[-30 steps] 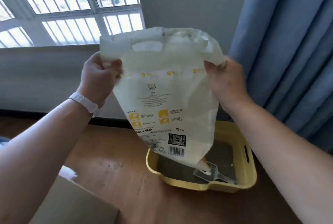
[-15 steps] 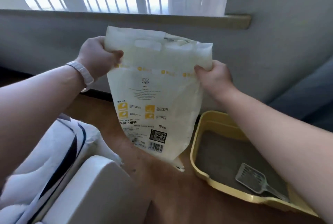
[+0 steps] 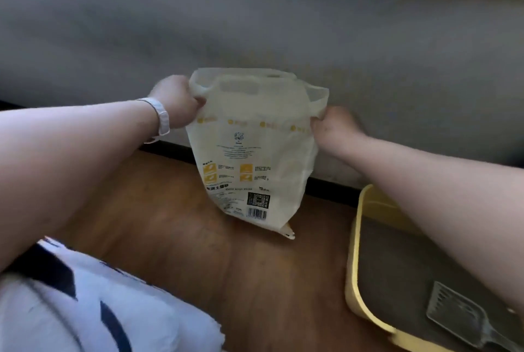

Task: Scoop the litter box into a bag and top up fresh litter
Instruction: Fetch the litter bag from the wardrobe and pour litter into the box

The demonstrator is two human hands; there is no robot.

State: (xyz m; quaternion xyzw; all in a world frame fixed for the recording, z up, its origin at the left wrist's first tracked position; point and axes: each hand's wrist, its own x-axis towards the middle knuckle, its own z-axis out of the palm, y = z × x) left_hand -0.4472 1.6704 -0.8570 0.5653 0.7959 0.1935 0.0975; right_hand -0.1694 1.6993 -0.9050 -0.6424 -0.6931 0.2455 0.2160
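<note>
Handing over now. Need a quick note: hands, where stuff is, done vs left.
Left hand grips the litter bag at its top left corner; right hand grips the top right.
Bag hangs limp over the wooden floor by the wall, left of the yellow litter box, not over it.
Scoop lies in the box on grey litter.
Done: cannot tell whether scooping or top-up is finished.
Left: probably set the bag down; check the litter level.

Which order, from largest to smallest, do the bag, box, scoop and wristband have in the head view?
1-2. Box and bag: unsure, as the box is nearer and cut off by the frame edge.
3. Scoop.
4. Wristband.
</note>
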